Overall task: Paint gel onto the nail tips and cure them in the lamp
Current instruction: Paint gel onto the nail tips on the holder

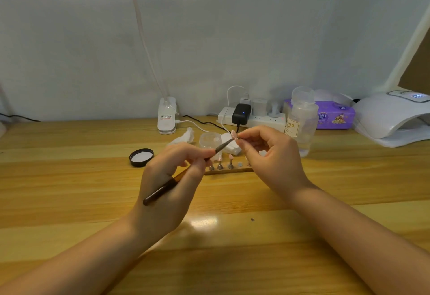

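The left hand (179,173) grasps a dark-handled gel brush (176,178) like a pen, fingers curled round the ferrule, its bristle end reaching up toward two o'clock to meet a pink nail tip (234,135). The right hand (270,152) pinches that tip between thumb and forefinger, held in the air just above the open gel jar (210,139); whether the tip sits on its own small stand I cannot tell.

To do this stroke well, I judge the holding hand should stay braced, perhaps with the wrists resting on the wooden table (232,236), and the brush should draw thin, even passes from the base of the tip toward its free edge. Keeping gel off the pinching fingers matters, since a smear would mar the coat before curing. The white curing lamp (391,118) waits at three o'clock, well apart from the hands, so this tip must travel there afterwards.

Counted: one brush, one open jar, one black jar lid (141,157) at nine o'clock of the jar. On the wooden holder strip (229,171) below the hands, three small stands show, at least two bearing pink tips, plus one bare round socket; the rest is hidden behind the hands. One clear liquid bottle (302,118), one purple wipes pack (335,116), one power strip (253,119), some white wipe pads (229,147).
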`<state>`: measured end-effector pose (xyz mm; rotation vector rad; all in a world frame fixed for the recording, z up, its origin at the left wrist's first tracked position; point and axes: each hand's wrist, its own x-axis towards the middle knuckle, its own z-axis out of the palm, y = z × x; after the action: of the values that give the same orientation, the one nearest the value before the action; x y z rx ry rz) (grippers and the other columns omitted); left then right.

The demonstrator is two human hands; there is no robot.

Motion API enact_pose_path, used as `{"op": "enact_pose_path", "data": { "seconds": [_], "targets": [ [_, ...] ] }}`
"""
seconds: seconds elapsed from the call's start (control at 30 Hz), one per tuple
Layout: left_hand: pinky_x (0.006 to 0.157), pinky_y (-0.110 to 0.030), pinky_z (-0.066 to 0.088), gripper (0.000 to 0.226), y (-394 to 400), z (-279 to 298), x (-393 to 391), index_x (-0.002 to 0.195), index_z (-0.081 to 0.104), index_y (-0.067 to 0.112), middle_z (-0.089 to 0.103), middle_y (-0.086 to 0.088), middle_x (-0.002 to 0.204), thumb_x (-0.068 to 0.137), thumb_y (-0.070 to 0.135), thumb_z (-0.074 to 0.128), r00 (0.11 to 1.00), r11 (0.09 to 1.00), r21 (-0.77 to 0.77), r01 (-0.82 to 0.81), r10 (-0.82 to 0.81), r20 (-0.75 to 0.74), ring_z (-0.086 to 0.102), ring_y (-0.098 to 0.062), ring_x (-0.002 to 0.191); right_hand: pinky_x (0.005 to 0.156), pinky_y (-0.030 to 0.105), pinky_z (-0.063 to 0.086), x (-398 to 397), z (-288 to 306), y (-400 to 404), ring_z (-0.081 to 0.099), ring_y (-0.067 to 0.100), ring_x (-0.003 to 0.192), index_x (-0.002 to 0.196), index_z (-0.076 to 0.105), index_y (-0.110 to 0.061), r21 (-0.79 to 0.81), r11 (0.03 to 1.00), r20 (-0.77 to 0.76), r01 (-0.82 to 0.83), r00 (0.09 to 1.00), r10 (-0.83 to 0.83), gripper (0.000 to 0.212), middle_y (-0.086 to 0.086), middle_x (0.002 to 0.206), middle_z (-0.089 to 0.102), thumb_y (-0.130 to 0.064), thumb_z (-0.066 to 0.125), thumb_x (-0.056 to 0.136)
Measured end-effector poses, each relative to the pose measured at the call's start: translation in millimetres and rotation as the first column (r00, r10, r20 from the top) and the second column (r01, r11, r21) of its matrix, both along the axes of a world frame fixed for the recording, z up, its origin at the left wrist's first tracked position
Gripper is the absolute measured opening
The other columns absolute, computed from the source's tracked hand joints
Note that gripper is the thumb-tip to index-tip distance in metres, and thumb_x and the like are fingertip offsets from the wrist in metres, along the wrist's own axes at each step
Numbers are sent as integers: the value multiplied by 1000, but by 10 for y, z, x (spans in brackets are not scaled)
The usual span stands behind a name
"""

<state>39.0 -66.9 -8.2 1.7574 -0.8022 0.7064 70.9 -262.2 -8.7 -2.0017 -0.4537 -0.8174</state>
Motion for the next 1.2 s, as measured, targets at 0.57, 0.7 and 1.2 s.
{"op": "enact_pose_path", "data": {
  "seconds": [0.57, 0.7, 1.2],
  "targets": [
    [78, -21, 47, 25, 31, -114, 14, 108, 69, 21, 70, 9, 94, 92, 28, 51, 1000, 997, 76, -15, 16, -13, 66, -18, 92, 68, 14, 51, 14, -88, 5, 64, 7, 77, 98, 71, -8, -61, 998, 35, 11, 999, -9, 14, 1, 85, 69, -3, 69, 85],
    [90, -32, 46, 30, -38, -109, 193, 70, 68, 10, 63, -3, 72, 96, 17, 55, 885, 991, 132, -30, 88, -457, 62, -14, 65, 68, 14, 53, 23, -133, 4, 65, 7, 78, 99, 70, -12, 59, 998, -92, 9, 996, -4, 13, -1, 85, 69, -7, 68, 86],
    [82, -27, 53, 29, -10, -168, 18, 99, 73, 19, 74, -5, 89, 85, 35, 53, 945, 981, -179, 71, -124, -303, 70, -22, 92, 66, 16, 53, 9, -239, 65, 65, 5, 73, 94, 67, -19, 147, 988, -197, -56, 977, 85, 16, -5, 80, 68, -5, 67, 87]
  ]
}}
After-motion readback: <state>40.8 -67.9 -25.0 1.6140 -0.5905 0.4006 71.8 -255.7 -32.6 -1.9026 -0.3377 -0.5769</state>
